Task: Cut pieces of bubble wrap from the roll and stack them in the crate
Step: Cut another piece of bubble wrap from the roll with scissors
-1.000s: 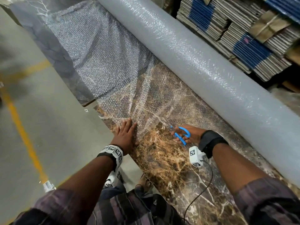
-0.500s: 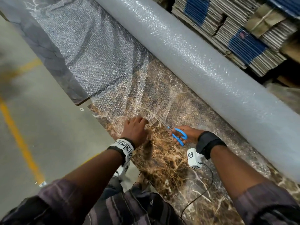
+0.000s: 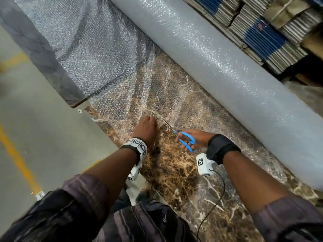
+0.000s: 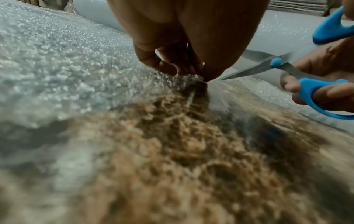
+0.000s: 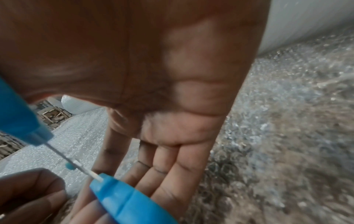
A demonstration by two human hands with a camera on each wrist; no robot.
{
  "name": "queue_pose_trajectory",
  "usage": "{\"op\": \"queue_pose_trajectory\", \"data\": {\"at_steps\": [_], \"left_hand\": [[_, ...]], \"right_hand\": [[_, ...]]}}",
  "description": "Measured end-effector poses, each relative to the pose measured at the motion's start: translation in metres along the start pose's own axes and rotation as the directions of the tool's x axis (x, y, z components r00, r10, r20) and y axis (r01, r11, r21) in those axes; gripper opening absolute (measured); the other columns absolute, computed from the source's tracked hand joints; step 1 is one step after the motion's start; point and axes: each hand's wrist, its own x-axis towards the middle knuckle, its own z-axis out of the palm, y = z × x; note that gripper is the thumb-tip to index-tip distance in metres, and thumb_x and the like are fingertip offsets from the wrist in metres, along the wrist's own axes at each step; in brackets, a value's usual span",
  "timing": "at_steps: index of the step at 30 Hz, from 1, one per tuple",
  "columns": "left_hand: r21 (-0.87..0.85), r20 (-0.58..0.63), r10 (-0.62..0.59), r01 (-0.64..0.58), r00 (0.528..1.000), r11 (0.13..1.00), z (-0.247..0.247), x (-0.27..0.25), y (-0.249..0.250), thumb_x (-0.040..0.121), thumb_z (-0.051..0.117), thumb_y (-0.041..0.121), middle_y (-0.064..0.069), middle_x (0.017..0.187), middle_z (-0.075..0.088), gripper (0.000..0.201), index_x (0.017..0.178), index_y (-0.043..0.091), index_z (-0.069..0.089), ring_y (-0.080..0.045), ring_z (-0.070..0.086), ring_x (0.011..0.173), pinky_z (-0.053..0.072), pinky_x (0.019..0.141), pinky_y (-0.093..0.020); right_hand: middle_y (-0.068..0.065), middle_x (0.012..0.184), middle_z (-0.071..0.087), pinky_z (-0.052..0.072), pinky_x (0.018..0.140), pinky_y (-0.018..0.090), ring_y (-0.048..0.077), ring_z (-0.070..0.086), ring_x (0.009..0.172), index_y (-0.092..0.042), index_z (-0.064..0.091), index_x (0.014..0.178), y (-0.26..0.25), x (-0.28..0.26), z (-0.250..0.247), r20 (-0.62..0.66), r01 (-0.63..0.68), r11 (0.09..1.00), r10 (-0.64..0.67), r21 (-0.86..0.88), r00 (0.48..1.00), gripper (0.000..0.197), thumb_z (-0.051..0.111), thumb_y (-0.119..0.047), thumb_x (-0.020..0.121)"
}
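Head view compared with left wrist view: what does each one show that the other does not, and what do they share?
Only the head view shows the whole scene: the full bubble wrap roll, the stacked cardboard behind it, the concrete floor, both forearms and the wrist cameras.

Only the left wrist view shows up close the left hand pinching the edge of the bubble wrap sheet, and the parted blades beside it.

Both show the blue scissors in the right hand, the sheet and the brown marble surface.
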Motion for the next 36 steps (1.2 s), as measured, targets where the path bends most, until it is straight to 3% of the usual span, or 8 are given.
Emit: {"op": "queue_pose_trajectory", "data": {"at_steps": [6, 8, 11, 13, 20, 22, 28, 36], "left_hand": [[-0.093, 0.034, -0.009, 0.012, 0.999, 0.996, 0.0, 0.002, -0.009, 0.102, 0.04, 0.031, 0.0, 0.099, 0.049, 0.022, 0.102, 0.013, 0.052, -0.014, 0.047, 0.09, 0.044, 0.086, -0.025], [-0.097, 0.034, -0.006, 0.009, 0.999, 0.995, -0.001, 0.002, -0.01, 0.102, 0.041, 0.031, 0.001, 0.098, 0.049, 0.022, 0.102, 0.012, 0.053, -0.014, 0.048, 0.089, 0.045, 0.086, -0.025], [-0.11, 0.043, -0.019, 0.024, 0.999, 0.994, 0.0, 0.002, -0.01, 0.102, 0.041, 0.031, 0.0, 0.099, 0.05, 0.022, 0.102, 0.013, 0.053, -0.013, 0.047, 0.089, 0.043, 0.085, -0.024], [-0.122, 0.041, -0.022, 0.027, 0.999, 0.992, 0.0, 0.002, -0.011, 0.102, 0.042, 0.031, 0.001, 0.099, 0.049, 0.021, 0.102, 0.013, 0.052, -0.013, 0.046, 0.089, 0.041, 0.085, -0.023], [-0.137, 0.018, -0.007, 0.009, 1.0, 0.991, -0.003, -0.002, -0.011, 0.101, 0.042, 0.03, 0.001, 0.096, 0.048, 0.02, 0.101, 0.013, 0.052, -0.013, 0.047, 0.088, 0.041, 0.084, -0.023], [-0.138, 0.018, -0.011, 0.014, 1.0, 0.99, -0.004, -0.002, -0.01, 0.101, 0.041, 0.029, 0.001, 0.096, 0.048, 0.021, 0.102, 0.012, 0.053, -0.013, 0.047, 0.088, 0.043, 0.085, -0.025], [-0.14, 0.025, -0.017, 0.02, 1.0, 0.99, -0.007, -0.003, -0.009, 0.102, 0.04, 0.029, 0.001, 0.096, 0.046, 0.022, 0.102, 0.011, 0.052, -0.014, 0.045, 0.087, 0.041, 0.083, -0.024], [-0.142, 0.022, -0.007, 0.01, 1.0, 0.99, -0.006, -0.002, -0.01, 0.101, 0.04, 0.028, -0.001, 0.095, 0.048, 0.021, 0.101, 0.011, 0.053, -0.015, 0.045, 0.085, 0.044, 0.083, -0.027]], "right_hand": [[0.012, 0.088, 0.066, 0.056, 0.065, 0.032, 0.018, 0.067, 0.07, -0.014, 0.067, 0.1, -0.011, 0.009, -0.004, -0.021, -0.02, 1.0, 0.02, 0.021, 1.0, 0.061, 0.059, -0.069, 0.075], [0.011, 0.087, 0.068, 0.056, 0.066, 0.033, 0.019, 0.068, 0.071, -0.014, 0.067, 0.102, -0.017, 0.011, -0.006, -0.013, -0.021, 1.0, 0.021, 0.007, 1.0, 0.068, 0.059, -0.075, 0.071], [0.01, 0.08, 0.069, 0.054, 0.054, 0.025, 0.019, 0.067, 0.065, -0.01, 0.066, 0.102, -0.024, 0.015, -0.007, 0.006, -0.019, 0.998, 0.018, 0.053, 1.0, 0.088, 0.071, -0.082, 0.051], [0.012, 0.08, 0.068, 0.053, 0.051, 0.024, 0.019, 0.066, 0.063, -0.008, 0.065, 0.103, -0.025, 0.02, -0.007, 0.021, -0.018, 0.996, 0.016, 0.084, 1.0, 0.088, 0.074, -0.079, 0.052], [0.015, 0.084, 0.065, 0.057, 0.065, 0.032, 0.022, 0.064, 0.067, -0.011, 0.067, 0.098, -0.023, 0.026, -0.002, -0.004, -0.009, 0.995, 0.01, 0.103, 1.0, 0.047, 0.055, -0.055, 0.091], [0.014, 0.082, 0.065, 0.056, 0.067, 0.034, 0.025, 0.063, 0.068, -0.01, 0.067, 0.095, -0.026, 0.026, 0.0, -0.007, 0.008, 0.996, -0.007, 0.089, 1.0, 0.05, 0.056, -0.058, 0.087], [0.011, 0.07, 0.064, 0.052, 0.05, 0.026, 0.021, 0.06, 0.053, -0.006, 0.068, 0.087, -0.026, 0.028, 0.004, -0.079, 0.072, 0.995, -0.067, 0.067, 0.995, 0.074, 0.076, -0.073, 0.058], [0.016, 0.066, 0.06, 0.047, 0.045, 0.023, 0.016, 0.055, 0.042, -0.002, 0.069, 0.084, -0.016, 0.03, 0.008, -0.184, 0.154, 0.988, -0.147, 0.028, 0.972, 0.051, 0.071, -0.052, 0.071]]}}
